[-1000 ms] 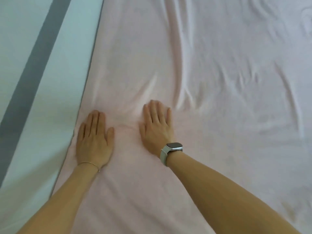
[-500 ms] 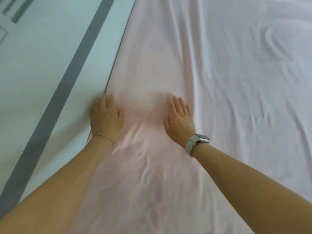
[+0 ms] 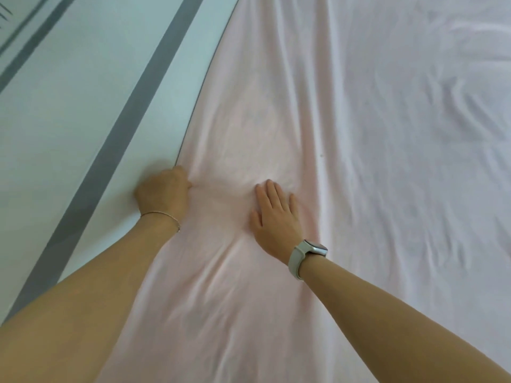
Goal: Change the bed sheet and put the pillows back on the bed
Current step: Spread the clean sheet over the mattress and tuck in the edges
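Along the left edge of the bed, a pale pink bed sheet (image 3: 359, 120) lies spread over the mattress, wrinkled in long folds that run away from the camera and fan out toward the right. The left hand (image 3: 163, 193) sits right at the sheet's left edge, where the fabric meets a light wall panel (image 3: 69, 120) crossed by a slanted grey stripe (image 3: 132, 106). Its fingers are curled downward out of sight at that edge, knuckles up; they seem to go over or under the sheet's border, but whether this grip actually has fabric in it I cannot tell. A thin bracelet (image 3: 163, 215) circles that wrist. The right hand (image 3: 276, 217) lies flat on the sheet just to the right of the left one, palm down, fingers straight and close together, pressing the cloth and holding nothing. A pale-strapped watch (image 3: 307, 255) is on the right wrist. Small creases gather in the fabric between the two hands.
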Available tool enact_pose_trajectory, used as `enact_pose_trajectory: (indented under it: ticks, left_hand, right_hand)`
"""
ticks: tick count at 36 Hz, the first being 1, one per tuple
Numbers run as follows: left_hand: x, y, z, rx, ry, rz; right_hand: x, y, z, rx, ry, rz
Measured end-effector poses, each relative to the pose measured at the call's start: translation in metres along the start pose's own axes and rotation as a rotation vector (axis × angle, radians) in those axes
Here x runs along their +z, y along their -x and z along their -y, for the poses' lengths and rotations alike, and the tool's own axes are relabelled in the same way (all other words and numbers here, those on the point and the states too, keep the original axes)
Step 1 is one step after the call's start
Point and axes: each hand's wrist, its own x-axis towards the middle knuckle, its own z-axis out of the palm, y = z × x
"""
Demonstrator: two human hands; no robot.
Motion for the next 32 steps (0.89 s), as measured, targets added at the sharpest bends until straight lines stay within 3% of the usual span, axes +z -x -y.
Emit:
enact_pose_trajectory:
  ticks: [4, 10, 20, 23, 28, 32]
  left_hand:
    - [-0.002, 0.009, 0.006, -0.028, 0.088, -0.044]
    - [-0.001, 0.021, 0.002, -0.152, 0.227, -0.100]
    - [0.005, 0.030, 0.006, -0.198, 0.334, -0.147]
    - [0.006, 0.030, 0.006, -0.203, 0.339, -0.149]
    - [0.016, 0.046, 0.011, -0.093, 0.443, -0.316]
    - [0.028, 0.076, 0.013, -0.120, 0.490, -0.329]
  right_hand:
    - [0.000, -0.006, 0.010, -0.005, 0.010, -0.042]
    - [0.003, -0.016, 0.020, -0.086, 0.026, 0.010]
    - [0.009, -0.032, 0.036, -0.228, 0.057, 0.112]
    - [0.001, -0.036, 0.036, -0.234, -0.025, 0.047]
    - [-0.023, -0.066, 0.046, -0.245, -0.149, -0.043]
    - [-0.035, -0.091, 0.065, -0.369, -0.024, 0.008]
